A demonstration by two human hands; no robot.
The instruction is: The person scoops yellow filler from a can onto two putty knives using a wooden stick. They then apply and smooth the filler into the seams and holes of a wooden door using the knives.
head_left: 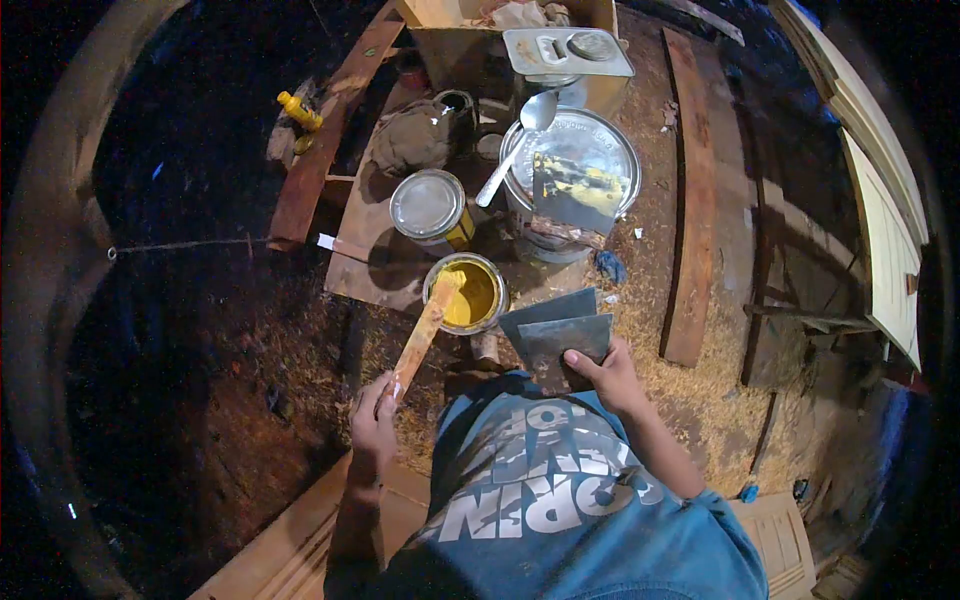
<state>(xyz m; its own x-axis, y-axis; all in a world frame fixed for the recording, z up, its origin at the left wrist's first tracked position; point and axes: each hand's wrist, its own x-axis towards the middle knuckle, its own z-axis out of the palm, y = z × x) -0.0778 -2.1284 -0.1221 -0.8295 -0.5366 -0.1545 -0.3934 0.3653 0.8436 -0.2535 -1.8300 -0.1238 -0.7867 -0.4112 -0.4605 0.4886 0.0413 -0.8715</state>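
Note:
My left hand [374, 418] is closed round the lower end of a flat wooden stick [420, 345]. Yellow paste coats the stick's far end, which is at the mouth of an open can [503, 318] of yellow paste [474, 304]. In my right hand [608, 372] are two thin dark flat sheets [565, 337], fanned apart, with my thumb pressed on the nearer one. Beyond the open can stands a lidded can [428, 203]. On a large lidded tin [618, 150] lie a spoon [518, 147] and a dark scraper plate [578, 190] smeared with yellow.
A rectangular metal can [570, 52] and a cardboard box [455, 45] stand at the back. At left, a yellow bottle [300, 112] rests near a plank [335, 130]. Another long plank [690, 200] lies on the sawdust-covered ground at right. Pale wooden panels [880, 240] lean at far right.

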